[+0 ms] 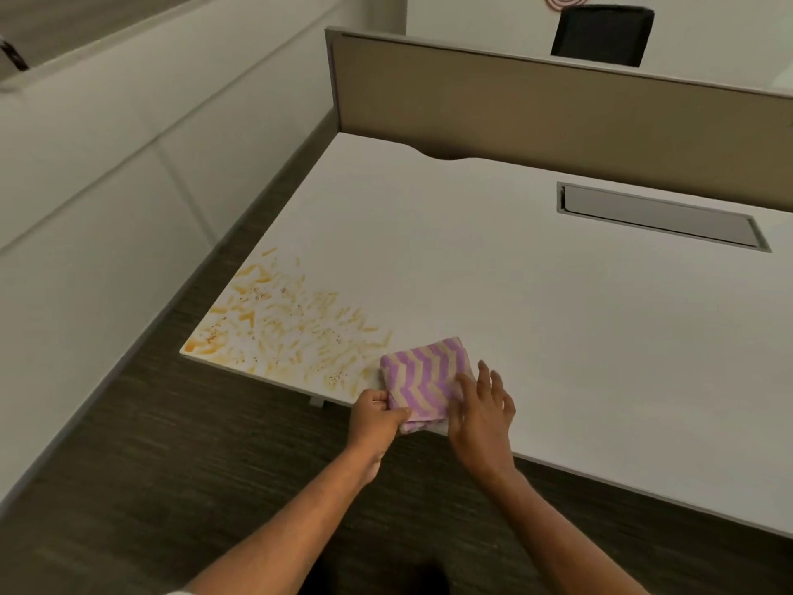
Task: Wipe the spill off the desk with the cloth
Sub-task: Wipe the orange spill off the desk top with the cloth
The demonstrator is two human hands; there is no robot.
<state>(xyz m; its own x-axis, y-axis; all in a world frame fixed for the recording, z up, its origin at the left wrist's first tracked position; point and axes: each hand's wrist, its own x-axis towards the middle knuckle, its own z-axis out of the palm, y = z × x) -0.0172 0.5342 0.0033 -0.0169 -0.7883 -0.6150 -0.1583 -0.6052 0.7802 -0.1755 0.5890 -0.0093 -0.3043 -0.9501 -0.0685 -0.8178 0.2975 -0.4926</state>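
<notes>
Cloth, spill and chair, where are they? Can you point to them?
Cloth (422, 373): head view, middle of the folded striped top.
Spill (279, 319): head view, centre of the orange smears at the desk's left corner.
Chair (603, 34): head view, middle of the black backrest behind the divider.

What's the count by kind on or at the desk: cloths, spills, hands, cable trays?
Cloth: 1
Spill: 1
Hands: 2, left hand, right hand
Cable tray: 1
Total: 5

Views: 1. Head camera, wide-angle, looking forward and down, close above desk (558, 337) near edge; partition (558, 122) beyond.
</notes>
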